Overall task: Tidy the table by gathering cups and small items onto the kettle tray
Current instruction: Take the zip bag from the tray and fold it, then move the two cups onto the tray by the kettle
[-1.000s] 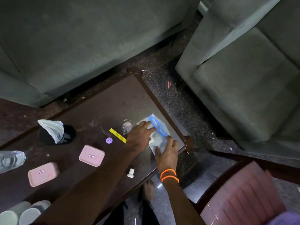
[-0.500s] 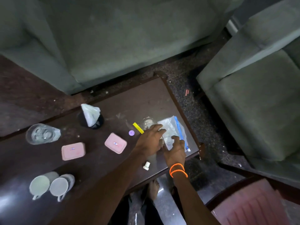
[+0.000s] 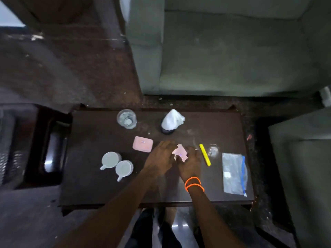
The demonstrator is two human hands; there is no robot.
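Between left hand (image 3: 160, 157) and right hand (image 3: 190, 164), a tilted pink box (image 3: 180, 153).

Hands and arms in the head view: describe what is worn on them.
Both forearms are bare, with no sleeves or gloves showing. The right hand has two thin bright orange bands round its wrist, one beside the other. The left hand and its wrist carry nothing visible: no watch, no ring that can be made out.

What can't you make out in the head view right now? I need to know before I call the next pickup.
- Kettle tray: not in the head view.
- Pink box: half hidden between left hand and right hand; the grip is blurred.
- Print on the other pink box: too small.
- Contents of the zip bag: unclear through the plastic.
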